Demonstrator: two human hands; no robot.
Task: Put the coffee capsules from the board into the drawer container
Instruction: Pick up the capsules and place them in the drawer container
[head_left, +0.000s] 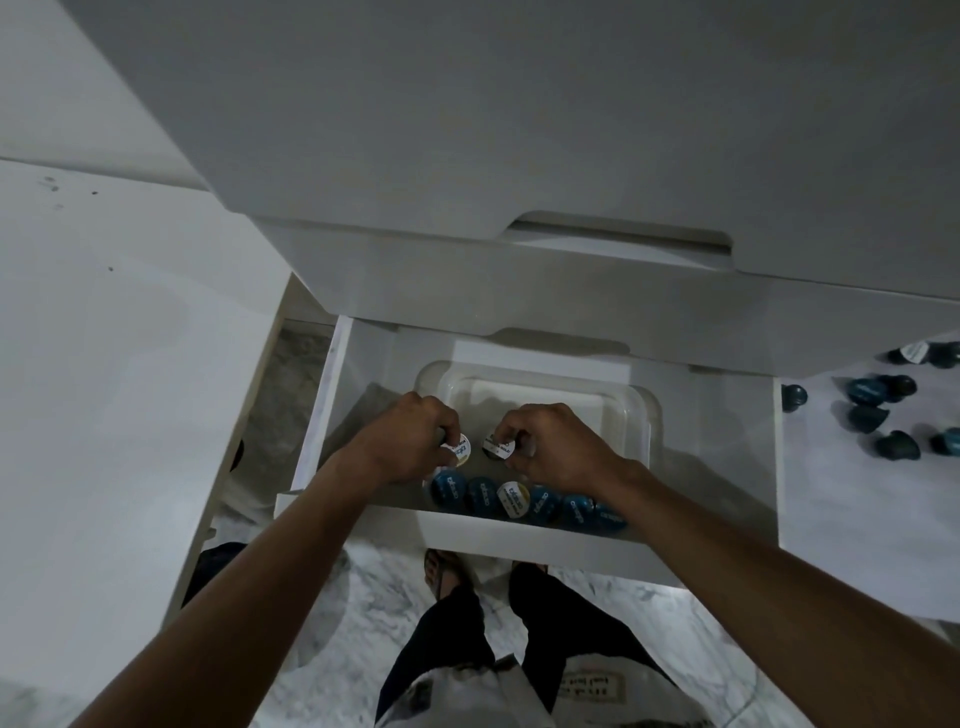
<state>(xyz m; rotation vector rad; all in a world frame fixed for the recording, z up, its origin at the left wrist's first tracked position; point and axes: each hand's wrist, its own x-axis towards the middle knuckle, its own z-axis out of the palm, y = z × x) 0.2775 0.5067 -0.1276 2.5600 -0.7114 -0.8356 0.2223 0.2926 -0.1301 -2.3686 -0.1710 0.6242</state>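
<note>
Both my hands reach into an open white drawer (519, 535) that holds a clear plastic container (641, 410). My left hand (410, 441) grips a white-lidded coffee capsule (461, 450). My right hand (556, 441) grips another white-lidded capsule (498, 446). Both capsules hang just above the container's near end. Below them a row of several capsules (524, 501), mostly blue-lidded with one white, lies along the container's front wall. More dark blue capsules (878, 410) sit scattered on the white board (857, 493) at the right.
A closed white drawer front (571, 270) overhangs the open one from above. A white countertop (104, 389) runs along the left. Marble floor (374, 597) and my legs and feet show below the drawer.
</note>
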